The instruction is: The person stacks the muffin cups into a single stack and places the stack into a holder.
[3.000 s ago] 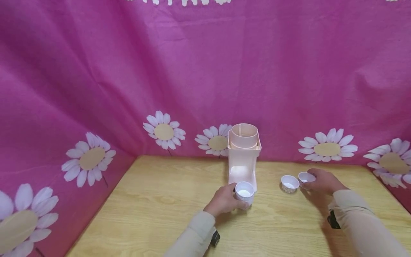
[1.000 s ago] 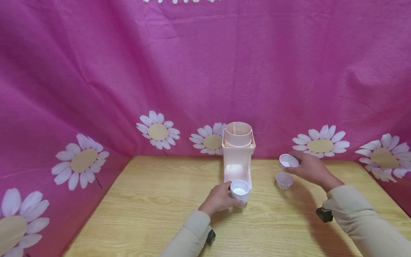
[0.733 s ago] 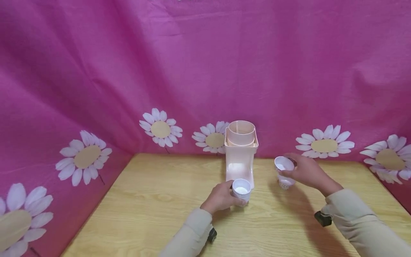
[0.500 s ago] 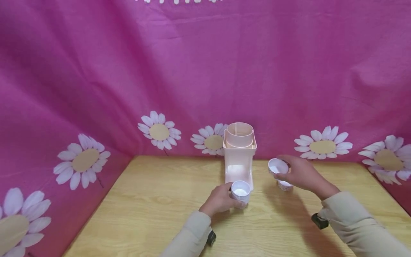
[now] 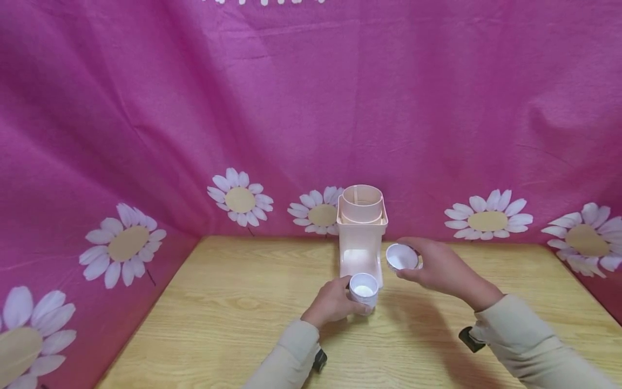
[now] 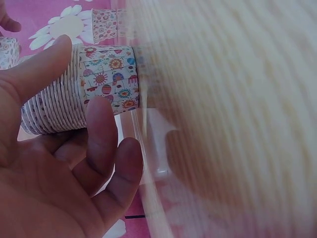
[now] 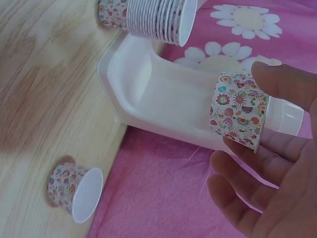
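My left hand [image 5: 335, 302] holds a stack of nested paper cups [image 5: 363, 286] standing on the table. In the left wrist view the stack [image 6: 109, 82] has many close rims and a colourful printed side, with the thumb and fingers round it. My right hand [image 5: 444, 270] pinches a single paper cup [image 5: 401, 257] above the table, right of the stack. The right wrist view shows this cup's floral print [image 7: 240, 109] between thumb and fingers. Another paper cup [image 7: 74, 191] stands on the table; in the head view my right hand hides it.
A pale pink holder [image 5: 360, 243] with a round tube [image 5: 362, 204] on top stands just behind the stack. The wooden table [image 5: 233, 313] ends at a magenta cloth [image 5: 291, 108] with daisies, at the back and sides.
My right hand has lifted one paper cup off the table and carried it left, past the other cup, close to the stack. My left hand keeps its hold in about the same place.
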Action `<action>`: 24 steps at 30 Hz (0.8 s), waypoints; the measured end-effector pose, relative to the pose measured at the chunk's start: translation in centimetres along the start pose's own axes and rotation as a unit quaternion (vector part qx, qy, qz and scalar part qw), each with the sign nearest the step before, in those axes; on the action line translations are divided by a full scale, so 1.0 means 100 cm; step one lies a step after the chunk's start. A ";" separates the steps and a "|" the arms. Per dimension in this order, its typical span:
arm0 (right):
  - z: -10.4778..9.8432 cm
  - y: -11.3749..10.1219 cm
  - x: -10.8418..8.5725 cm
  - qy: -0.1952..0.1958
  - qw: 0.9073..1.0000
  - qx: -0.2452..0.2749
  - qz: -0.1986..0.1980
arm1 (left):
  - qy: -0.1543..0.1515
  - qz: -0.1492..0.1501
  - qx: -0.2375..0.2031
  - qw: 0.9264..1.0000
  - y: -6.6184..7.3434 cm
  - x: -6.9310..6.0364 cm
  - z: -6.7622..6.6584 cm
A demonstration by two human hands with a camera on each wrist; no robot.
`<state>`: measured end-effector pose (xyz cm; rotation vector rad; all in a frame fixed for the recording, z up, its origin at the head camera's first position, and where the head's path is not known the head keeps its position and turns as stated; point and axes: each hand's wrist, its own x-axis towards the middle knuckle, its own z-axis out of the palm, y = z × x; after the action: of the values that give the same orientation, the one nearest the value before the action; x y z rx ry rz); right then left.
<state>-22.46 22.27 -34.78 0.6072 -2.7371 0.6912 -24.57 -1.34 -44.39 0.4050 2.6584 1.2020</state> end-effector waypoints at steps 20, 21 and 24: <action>0.011 -0.028 0.004 -0.010 0.999 0.006 -0.046 | -0.006 -0.008 -0.005 1.000 0.002 0.000 0.000; 0.012 -0.030 0.004 -0.013 0.999 0.008 -0.048 | -0.007 -0.008 -0.007 1.000 0.002 0.000 0.000; 0.016 -0.034 0.006 -0.025 0.998 0.018 -0.047 | -0.008 -0.010 -0.009 1.000 0.000 -0.001 -0.001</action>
<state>-21.63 18.54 -34.61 0.7666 -2.7260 0.7144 -24.53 -1.39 -44.29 0.3817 2.6309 1.2108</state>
